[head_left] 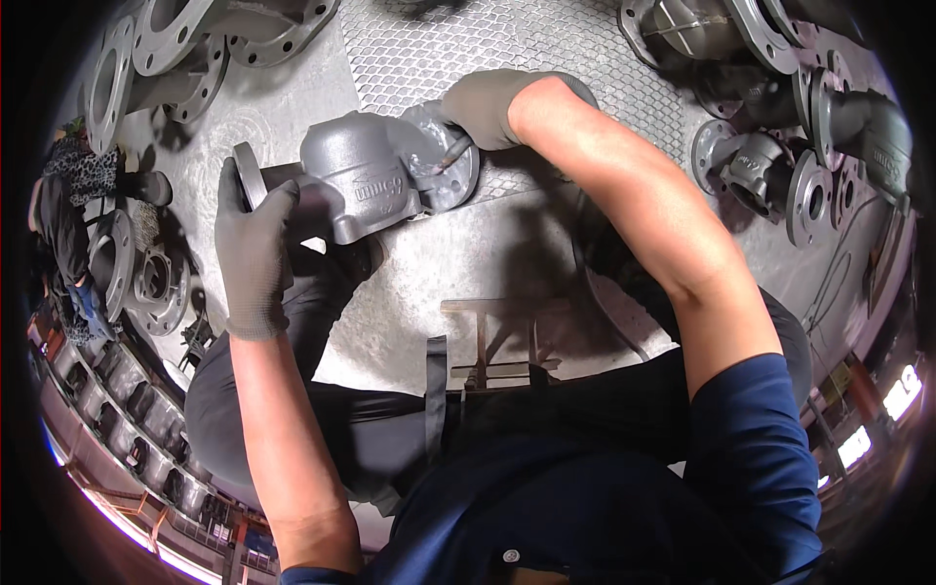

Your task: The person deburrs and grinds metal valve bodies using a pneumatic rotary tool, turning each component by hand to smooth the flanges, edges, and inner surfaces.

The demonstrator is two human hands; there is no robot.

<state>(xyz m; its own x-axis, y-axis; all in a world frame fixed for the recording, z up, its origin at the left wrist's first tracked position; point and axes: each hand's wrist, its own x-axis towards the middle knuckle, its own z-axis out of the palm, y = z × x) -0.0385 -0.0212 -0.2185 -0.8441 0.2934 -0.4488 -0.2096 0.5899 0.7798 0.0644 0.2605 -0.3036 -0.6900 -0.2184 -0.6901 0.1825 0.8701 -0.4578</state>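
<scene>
A grey cast-metal valve body (pixel 356 175) with raised lettering lies on its side in front of me, a round flange at each end. My left hand (pixel 255 239), in a grey-brown knit glove, is closed around its left flange (pixel 250 175), thumb on the inner side and fingers behind. My gloved right hand (pixel 485 109) is bent over the upper edge of the right flange (pixel 458 180). Its fingers are mostly hidden behind the wrist and flange. A short, dark, rod-like piece (pixel 453 153) shows just below that hand, against the flange; its kind is unclear.
A diamond-pattern metal plate (pixel 546 49) lies on the floor beyond the valve body. Flanged castings stand at the upper left (pixel 161 83) and right (pixel 760 171). A small wooden stand (pixel 487 341) is between my legs. Another person (pixel 63 229) is at the far left.
</scene>
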